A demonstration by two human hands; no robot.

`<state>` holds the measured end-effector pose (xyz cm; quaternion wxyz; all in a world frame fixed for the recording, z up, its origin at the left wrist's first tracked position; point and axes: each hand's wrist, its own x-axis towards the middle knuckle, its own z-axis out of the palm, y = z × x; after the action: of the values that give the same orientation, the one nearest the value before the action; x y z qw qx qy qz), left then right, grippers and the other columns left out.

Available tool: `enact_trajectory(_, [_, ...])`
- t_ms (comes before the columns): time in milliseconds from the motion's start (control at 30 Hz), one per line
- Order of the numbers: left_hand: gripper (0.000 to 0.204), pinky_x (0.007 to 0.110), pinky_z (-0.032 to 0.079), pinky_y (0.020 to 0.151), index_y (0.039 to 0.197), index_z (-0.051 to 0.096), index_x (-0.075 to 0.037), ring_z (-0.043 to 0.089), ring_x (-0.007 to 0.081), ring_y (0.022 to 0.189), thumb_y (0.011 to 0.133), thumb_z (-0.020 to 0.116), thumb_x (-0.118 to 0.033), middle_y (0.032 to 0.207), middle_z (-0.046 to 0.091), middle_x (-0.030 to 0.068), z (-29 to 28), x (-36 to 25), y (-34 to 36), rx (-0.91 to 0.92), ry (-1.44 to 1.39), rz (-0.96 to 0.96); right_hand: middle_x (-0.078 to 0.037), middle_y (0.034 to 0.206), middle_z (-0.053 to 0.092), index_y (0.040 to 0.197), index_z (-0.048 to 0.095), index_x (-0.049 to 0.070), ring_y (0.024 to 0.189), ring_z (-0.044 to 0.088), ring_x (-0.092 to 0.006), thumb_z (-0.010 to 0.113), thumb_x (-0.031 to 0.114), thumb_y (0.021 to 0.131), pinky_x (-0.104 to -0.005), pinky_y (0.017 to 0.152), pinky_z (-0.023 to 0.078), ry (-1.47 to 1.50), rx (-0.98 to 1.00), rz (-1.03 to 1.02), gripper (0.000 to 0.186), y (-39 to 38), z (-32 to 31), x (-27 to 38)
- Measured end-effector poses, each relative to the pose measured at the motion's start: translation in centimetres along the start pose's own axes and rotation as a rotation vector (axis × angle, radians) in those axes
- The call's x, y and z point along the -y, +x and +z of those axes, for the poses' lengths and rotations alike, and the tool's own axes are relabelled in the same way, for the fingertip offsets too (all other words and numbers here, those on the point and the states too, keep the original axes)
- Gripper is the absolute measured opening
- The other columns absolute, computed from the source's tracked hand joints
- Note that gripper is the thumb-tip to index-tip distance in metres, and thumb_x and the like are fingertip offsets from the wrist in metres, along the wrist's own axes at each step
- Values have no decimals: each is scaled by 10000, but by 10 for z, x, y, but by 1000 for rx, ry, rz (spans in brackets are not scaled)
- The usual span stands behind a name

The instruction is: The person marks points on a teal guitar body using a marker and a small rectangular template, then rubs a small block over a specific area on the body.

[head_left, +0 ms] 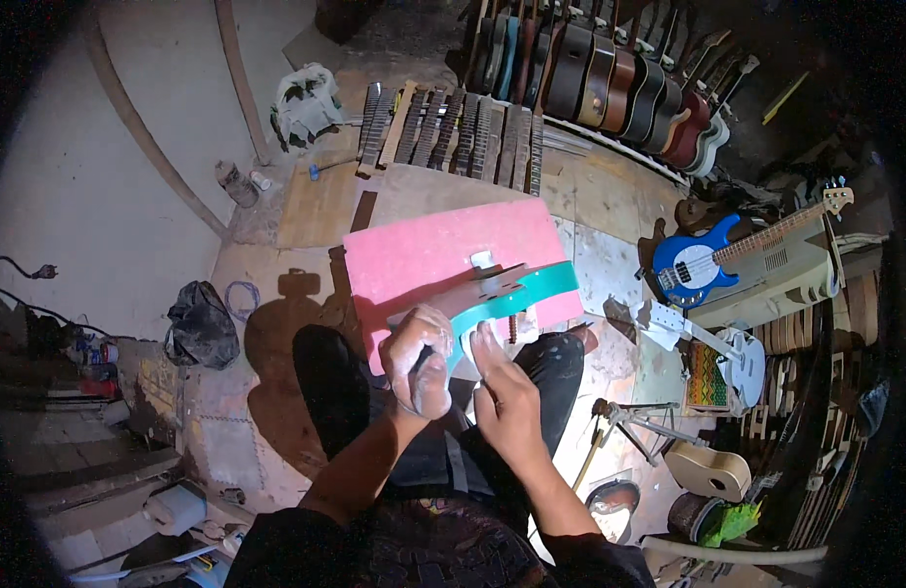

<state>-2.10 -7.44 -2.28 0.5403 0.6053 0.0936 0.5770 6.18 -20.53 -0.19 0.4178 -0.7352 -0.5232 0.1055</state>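
Observation:
A teal guitar body with a dull brownish face point(512, 284) is held on edge over a pink padded board point(433, 240). My left hand point(419, 363) is closed round the body's near left end. My right hand point(504, 402) is against the teal edge, fingertips pressed on a small pale piece point(473, 343) that I cannot make out clearly, possibly sanding material. A small white block point(483, 260) lies behind the body, and a threaded or ribbed brown piece point(513, 327) shows beside my right fingers. Part of the body is hidden by my hands.
Guitar necks point(443, 132) lie in a row behind the board, with guitars point(610, 83) racked beyond. A blue bass point(698, 265), white guitar point(742, 367) and natural-wood guitar point(708, 470) are at right. A black bag point(203, 323) sits by the left wall.

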Motion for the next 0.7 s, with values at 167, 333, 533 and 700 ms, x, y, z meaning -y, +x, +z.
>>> enact_trajectory(167, [373, 368, 436, 633, 778, 492, 0, 523, 244, 656, 953, 579, -317, 741, 531, 126, 4, -4, -2, 39, 60, 2, -292, 1392, 583, 1361, 599, -38, 1329, 556, -419, 535, -120, 794, -420, 1108, 440, 105, 8, 118, 576, 24, -3, 8])
enact_trajectory(333, [382, 363, 431, 629, 772, 490, 3, 524, 250, 657, 946, 581, -324, 737, 521, 131, 4, -2, 6, -3, -19, -7, -283, 1404, 573, 1363, 602, -27, 1224, 614, -428, 577, -98, 779, -448, 1035, 489, 0, -29, 2, 589, -1, 0, 1])
enact_trajectory(533, [402, 359, 431, 633, 772, 486, 8, 535, 244, 664, 949, 585, -339, 741, 526, 135, 1, -2, 2, 13, 42, -52, -283, 1410, 577, 1357, 608, -33, 1363, 530, -409, 515, -119, 799, -405, 1143, 408, 149, -29, 112, 572, 12, 3, 8])
enact_trajectory(700, [388, 355, 441, 656, 782, 487, -7, 535, 235, 676, 947, 596, -340, 748, 524, 123, 4, -4, 0, 5, 27, -76, -293, 1438, 546, 1372, 592, -36, 1376, 516, -405, 517, -101, 811, -408, 1146, 403, 152, -33, 96, 569, 9, 3, 5])
